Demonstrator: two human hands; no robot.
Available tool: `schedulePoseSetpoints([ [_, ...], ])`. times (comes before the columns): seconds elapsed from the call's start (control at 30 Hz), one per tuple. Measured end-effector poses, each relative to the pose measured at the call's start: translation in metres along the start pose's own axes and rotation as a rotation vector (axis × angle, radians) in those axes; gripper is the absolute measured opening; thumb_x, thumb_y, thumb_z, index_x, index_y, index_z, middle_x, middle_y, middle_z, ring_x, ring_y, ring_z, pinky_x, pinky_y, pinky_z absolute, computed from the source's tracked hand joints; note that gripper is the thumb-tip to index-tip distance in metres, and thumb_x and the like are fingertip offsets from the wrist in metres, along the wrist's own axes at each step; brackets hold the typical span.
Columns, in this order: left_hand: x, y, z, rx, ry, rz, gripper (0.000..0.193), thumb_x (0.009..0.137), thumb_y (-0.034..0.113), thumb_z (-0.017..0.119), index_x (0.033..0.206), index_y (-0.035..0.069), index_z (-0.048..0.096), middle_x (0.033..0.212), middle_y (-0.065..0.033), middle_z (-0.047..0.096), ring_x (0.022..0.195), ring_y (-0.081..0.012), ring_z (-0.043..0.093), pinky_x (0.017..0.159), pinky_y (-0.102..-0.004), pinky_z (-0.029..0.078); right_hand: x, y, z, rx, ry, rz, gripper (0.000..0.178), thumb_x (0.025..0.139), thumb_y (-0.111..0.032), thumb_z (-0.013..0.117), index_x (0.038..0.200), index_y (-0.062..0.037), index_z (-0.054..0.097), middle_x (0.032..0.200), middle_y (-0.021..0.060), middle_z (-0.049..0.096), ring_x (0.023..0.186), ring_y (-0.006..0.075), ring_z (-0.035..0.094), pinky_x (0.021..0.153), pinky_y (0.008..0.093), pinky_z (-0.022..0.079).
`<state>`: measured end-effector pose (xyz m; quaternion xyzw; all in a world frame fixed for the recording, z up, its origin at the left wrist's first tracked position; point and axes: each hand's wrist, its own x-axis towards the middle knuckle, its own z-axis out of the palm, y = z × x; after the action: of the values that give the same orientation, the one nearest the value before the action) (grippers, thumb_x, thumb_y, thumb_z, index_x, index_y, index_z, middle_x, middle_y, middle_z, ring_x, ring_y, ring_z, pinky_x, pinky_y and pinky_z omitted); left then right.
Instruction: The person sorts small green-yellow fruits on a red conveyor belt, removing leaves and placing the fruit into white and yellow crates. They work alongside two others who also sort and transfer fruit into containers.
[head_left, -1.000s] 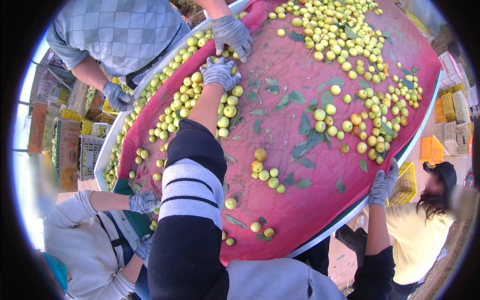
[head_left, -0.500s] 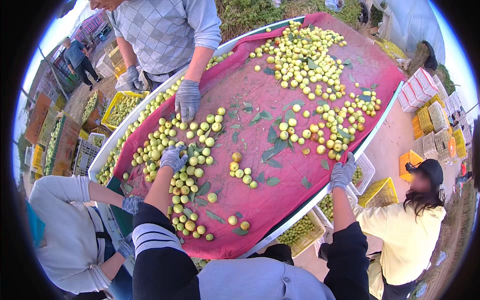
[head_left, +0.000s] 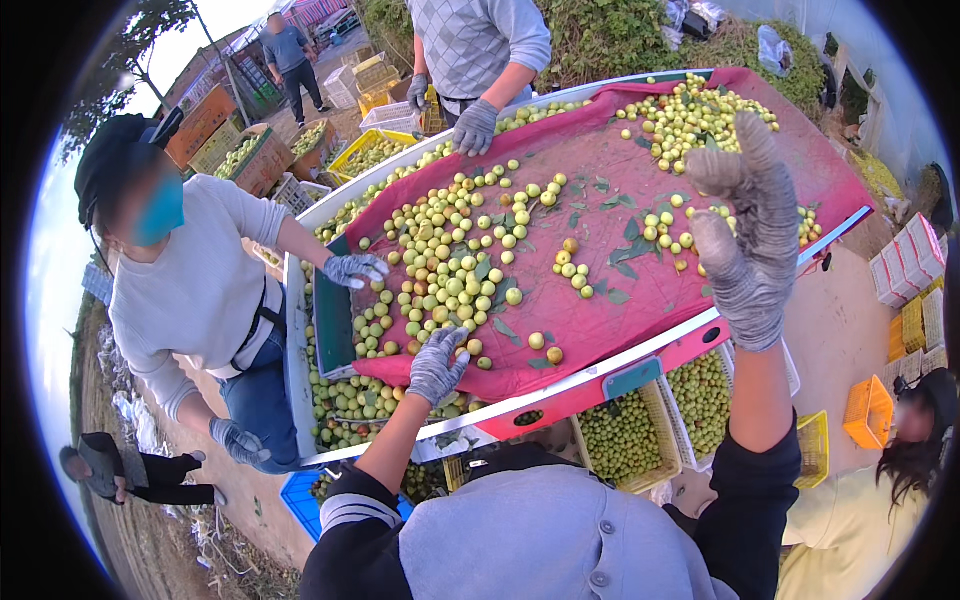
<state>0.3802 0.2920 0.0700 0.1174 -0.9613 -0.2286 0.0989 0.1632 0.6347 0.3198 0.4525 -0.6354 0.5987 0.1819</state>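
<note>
Small round yellow-green fruits (head_left: 450,240), some blushed brown, look like jujubes and spread over a sloping red cloth (head_left: 620,310) with loose leaves. My left hand (head_left: 438,368), in a grey knit glove, is at the cloth's near edge beside the lowest fruits of the left pile. Its fingers are loosely stretched and apart. My right hand (head_left: 745,235), gloved too, is raised above the right part of the table with fingers spread and nothing in it. It partly hides the fruits behind it. A second pile of fruits (head_left: 690,120) lies at the far right.
A white-rimmed table (head_left: 560,392) carries the cloth. Crates of fruit (head_left: 630,440) stand beneath its near side. A co-worker's gloved hand (head_left: 355,270) is over the left end; another's (head_left: 475,127) rests at the far rim. An orange crate (head_left: 868,412) stands right.
My right hand has left the table's right edge and risen. My left hand has moved from within the pile to the near edge. The far co-worker's hand has drawn back; the view has shifted.
</note>
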Motion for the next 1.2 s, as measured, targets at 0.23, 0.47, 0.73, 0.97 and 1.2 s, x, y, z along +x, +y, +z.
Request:
schedulePoseSetpoints([
  [0.23,-0.131,0.017,-0.011,-0.087,0.265,-0.164,0.037,0.085,0.014,0.064,0.122,0.010,0.061,0.125,-0.0153,0.058,0.116,-0.0347,0.055,0.101,-0.0427,0.044,0.014,-0.126,0.026,0.349,-0.020,-0.461,0.064,0.086,-0.010,0.067,0.144,-0.0026,0.040,0.136,0.0101,0.053,0.113,0.0185,0.058,0.097,0.0339,0.046],
  [0.47,-0.238,0.048,-0.021,-0.141,0.395,-0.357,0.029,0.084,0.008,0.063,0.113,0.007,0.065,0.121,-0.0160,0.060,0.112,-0.0348,0.058,0.098,-0.0410,0.046,0.004,-0.130,0.039,0.412,-0.058,-0.487,0.061,0.087,-0.012,0.066,0.142,-0.0013,0.042,0.134,0.0103,0.054,0.111,0.0175,0.058,0.097,0.0333,0.046],
  [0.73,-0.249,0.052,-0.013,-0.175,0.425,-0.331,0.031,0.082,0.006,0.064,0.113,0.010,0.066,0.118,-0.0157,0.061,0.109,-0.0348,0.059,0.097,-0.0414,0.048,0.020,-0.133,0.050,0.367,-0.063,-0.470,0.058,0.089,-0.016,0.065,0.141,0.0002,0.044,0.132,0.0106,0.055,0.109,0.0164,0.057,0.097,0.0326,0.045],
  [0.97,-0.230,0.023,-0.031,-0.306,0.314,-0.383,0.028,0.083,0.014,0.064,0.111,0.010,0.067,0.121,-0.0148,0.060,0.118,-0.0352,0.053,0.103,-0.0439,0.042,0.023,-0.142,0.110,0.382,-0.213,-0.320,0.056,0.090,-0.018,0.064,0.139,0.0015,0.046,0.130,0.0109,0.056,0.107,0.0154,0.056,0.097,0.0319,0.044],
  [1.2,-0.245,-0.023,-0.052,-0.102,0.416,-0.315,0.029,0.087,0.014,0.060,0.116,0.008,0.064,0.122,-0.0174,0.059,0.112,-0.0371,0.057,0.097,-0.0450,0.046,0.018,-0.122,0.183,0.213,-0.465,-0.095,0.054,0.091,-0.021,0.063,0.138,0.0028,0.048,0.128,0.0112,0.057,0.106,0.0143,0.055,0.096,0.0313,0.044],
])
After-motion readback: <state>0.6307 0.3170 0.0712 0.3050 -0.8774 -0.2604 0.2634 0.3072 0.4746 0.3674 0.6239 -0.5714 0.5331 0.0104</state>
